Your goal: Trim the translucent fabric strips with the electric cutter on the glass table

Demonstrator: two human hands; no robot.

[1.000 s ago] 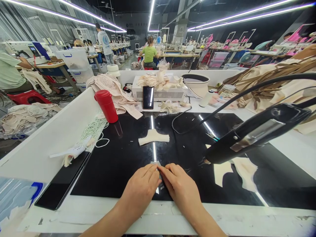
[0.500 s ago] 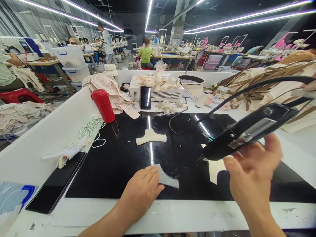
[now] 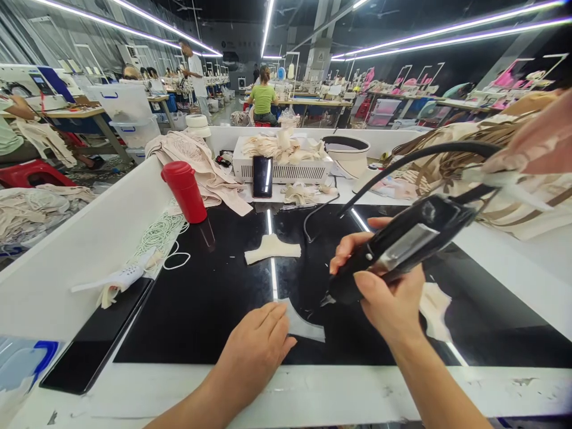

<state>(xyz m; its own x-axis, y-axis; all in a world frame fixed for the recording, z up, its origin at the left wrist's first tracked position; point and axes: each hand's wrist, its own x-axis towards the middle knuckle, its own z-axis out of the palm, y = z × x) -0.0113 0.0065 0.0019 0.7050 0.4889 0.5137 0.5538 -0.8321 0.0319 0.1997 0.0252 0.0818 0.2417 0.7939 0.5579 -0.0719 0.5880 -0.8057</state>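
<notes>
My left hand (image 3: 259, 345) lies palm down with its fingers flat on a pale grey curved fabric piece (image 3: 306, 325), on a glossy black work surface (image 3: 201, 310). In my right hand (image 3: 393, 298) is a black corded handheld cutter (image 3: 388, 250) with a narrow metal tip. Thumb and fingers wrap round its body, and the tip points down and left, just right of the grey piece. Farther back lies a cream T-shaped fabric piece (image 3: 272, 248). Another cream piece (image 3: 435, 310) is to the right, beside my right wrist.
A red lidded cup (image 3: 184, 192) and pale green cord (image 3: 163, 229) stand at the left. Behind are a phone (image 3: 262, 177), a white vented box (image 3: 295, 173) and cloth scraps. The cutter's cable (image 3: 415, 156) arches to a blurred pinkish shape (image 3: 545, 137). Other people sit and stand farther off.
My right hand has brought the cutter leftward, closer to the grey piece, with its fingers now around it. The cream piece at right has shifted rightward. My left hand stays put.
</notes>
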